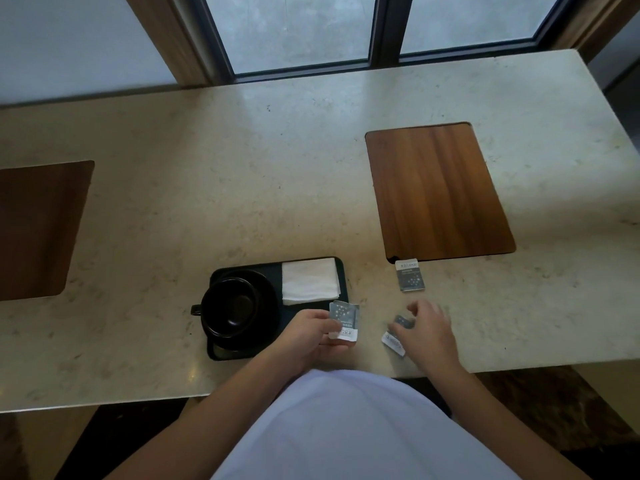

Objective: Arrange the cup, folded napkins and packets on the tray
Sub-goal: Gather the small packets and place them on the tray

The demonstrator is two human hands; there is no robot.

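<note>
Already the cup (235, 306) and folded napkins (310, 280) are set on the tray (221, 355). One packet (343, 320) is pinched in the left hand (311, 336) at the tray's right edge, probably for placing. A second packet (394, 337) on the desk (242, 174) is seemingly gripped by the curled right hand (427, 329); a third packet (409, 275) lies apart.

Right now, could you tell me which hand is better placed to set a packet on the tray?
Left. The left hand already holds a packet at the tray edge; the right hand is off it.
</note>
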